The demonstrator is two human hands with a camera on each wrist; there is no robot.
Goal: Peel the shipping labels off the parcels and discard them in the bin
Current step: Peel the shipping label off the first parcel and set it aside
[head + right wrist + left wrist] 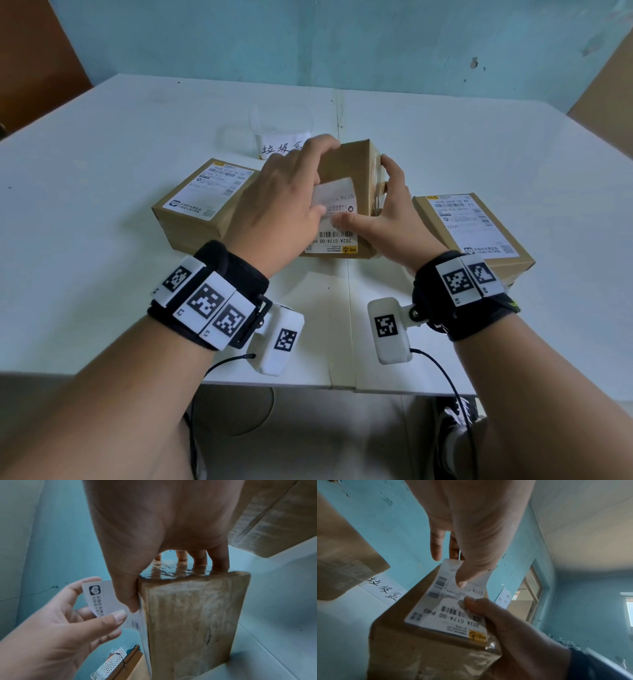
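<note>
at the middle of the white desk (102, 192) a brown parcel (346, 164) is propped on edge, tilted. the right hand (387, 219) clasps its right side, thumb pressing the shipping label (337, 219) against the face. the left hand (277, 198) pinches the label's lifted far end, curled away from the cardboard. two more labelled parcels lie flat, one to the left (202, 202) and one to the right (479, 229). beyond them stands a clear bin (281, 126) with a handwritten paper tag.
</note>
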